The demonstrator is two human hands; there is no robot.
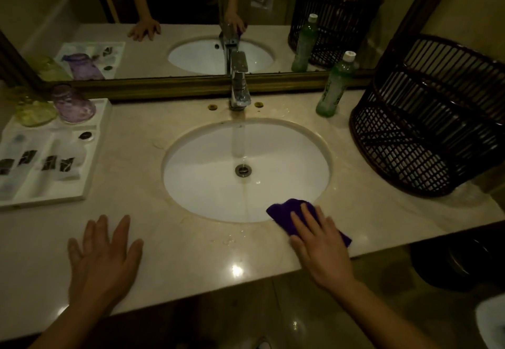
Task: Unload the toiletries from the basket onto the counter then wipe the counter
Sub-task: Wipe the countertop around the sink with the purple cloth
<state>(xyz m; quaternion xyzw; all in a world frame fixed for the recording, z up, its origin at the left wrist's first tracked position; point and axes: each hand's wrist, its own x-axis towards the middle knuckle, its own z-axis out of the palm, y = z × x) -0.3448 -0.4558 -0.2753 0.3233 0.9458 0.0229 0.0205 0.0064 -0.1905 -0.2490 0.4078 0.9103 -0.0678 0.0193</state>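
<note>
- At the left edge of the beige marble counter [177, 253] we see a white compartmented tray [94, 163] holding small toiletry packets [49, 163], with a green glass [35, 113] and a purple glass [73, 105] at its back.
- Our left hand [105, 261] lies flat near the front edge, fingers spread, holding nothing.
- The white oval sink [218, 193] sits mid-counter.
- Our right hand [319, 245] presses a purple cloth [284, 213] with straight fingers at the sink's front-right rim.
- A green plastic bottle with a white cap [332, 89] stands at the back edge, near the dark slatted basket [426, 130] at the right end.
</note>
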